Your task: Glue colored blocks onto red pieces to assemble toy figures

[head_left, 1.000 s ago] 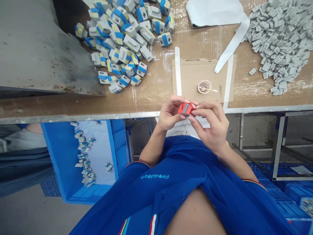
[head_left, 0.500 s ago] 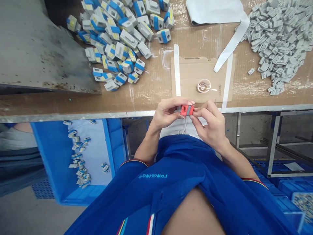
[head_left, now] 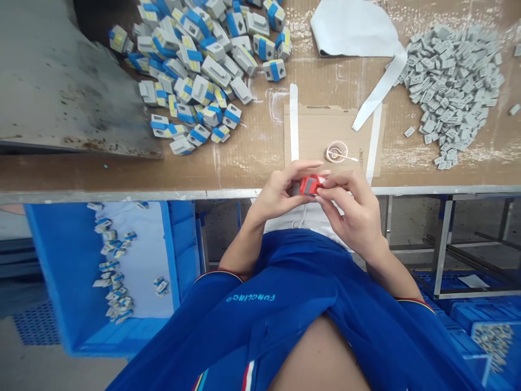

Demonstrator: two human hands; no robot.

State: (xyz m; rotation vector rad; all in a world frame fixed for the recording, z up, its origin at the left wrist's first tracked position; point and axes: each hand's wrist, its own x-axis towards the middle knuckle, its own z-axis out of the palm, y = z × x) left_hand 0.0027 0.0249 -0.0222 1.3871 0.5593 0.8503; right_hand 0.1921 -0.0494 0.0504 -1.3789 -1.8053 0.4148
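Note:
Between my two hands, at the table's front edge, is a small red block point(head_left: 309, 185) with a grey band across it. My left hand point(head_left: 280, 190) holds it from the left, fingers above and thumb below. The fingertips of my right hand point(head_left: 355, 209) pinch its right end, where a small white patch shows; whether that is a separate piece I cannot tell. Just beyond the hands, a small clear cup point(head_left: 337, 152) with a white stick in it stands on a flat cardboard sheet point(head_left: 313, 127).
Grey blocks with blue and yellow bands point(head_left: 199, 70) are heaped at the back left beside a metal box point(head_left: 73, 87). Small grey pieces point(head_left: 451, 81) form a pile on the right. White cloth point(head_left: 354, 30) lies behind the cardboard. A blue crate point(head_left: 49, 260) stands below left.
The red block has been turned in my fingers, so its grey band now faces left and a white patch shows on the right. The view has shifted slightly.

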